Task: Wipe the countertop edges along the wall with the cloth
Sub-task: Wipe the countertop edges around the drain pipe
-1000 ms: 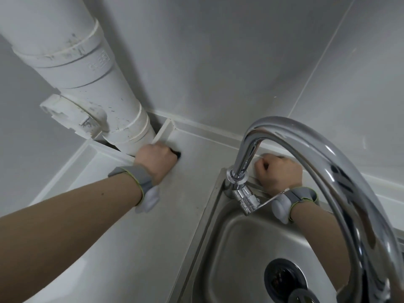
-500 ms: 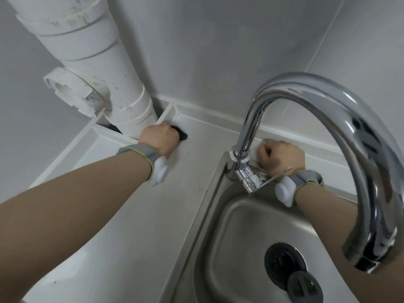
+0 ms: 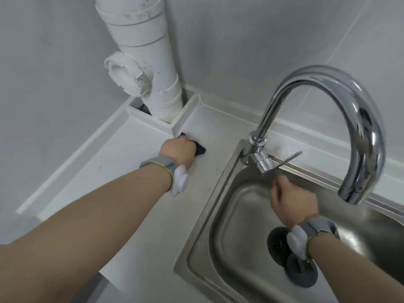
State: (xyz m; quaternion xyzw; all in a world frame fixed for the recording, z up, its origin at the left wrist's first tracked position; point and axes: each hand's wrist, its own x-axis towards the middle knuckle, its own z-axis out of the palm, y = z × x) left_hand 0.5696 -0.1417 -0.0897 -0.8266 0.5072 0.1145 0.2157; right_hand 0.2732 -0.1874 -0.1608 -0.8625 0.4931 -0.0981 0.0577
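1. Currently grips a dark cloth (image 3: 200, 149) in the left hand (image 3: 177, 150), fingers curled round it, with only two dark scraps showing past the knuckles, at 12 and at 3 o'clock of the hand.
2. Presses that cloth down on the white countertop (image 3: 135, 193), right at the corner of the raised strip (image 3: 150, 119) that boxes in the pipe (image 3: 150, 62).
3. Puts the pipe at 12 o'clock of the left hand, upright against the wall (image 3: 240, 40), with a capped side branch jutting toward 9 o'clock.
4. Holds the right hand (image 3: 293, 200) above the sink (image 3: 236, 215), at 4 o'clock from the left hand and well apart from it, back of the hand toward the camera.
5. Cannot tell whether the right hand holds anything: fingers folded away out of sight, knuckles just under the tip of the lever (image 3: 286, 159).
6. Wears a grey band with a white tag on each wrist (image 3: 161, 162).
7. Shows the tap (image 3: 328, 101) rising from the sink's far rim at 3 o'clock of the cloth, arching over and ending at 2 o'clock of the right hand.
8. Leaves a dark drain (image 3: 276, 241) partly hidden behind the right wrist, with a grey stopper (image 3: 302, 275) lying at its 5 o'clock side in the basin.
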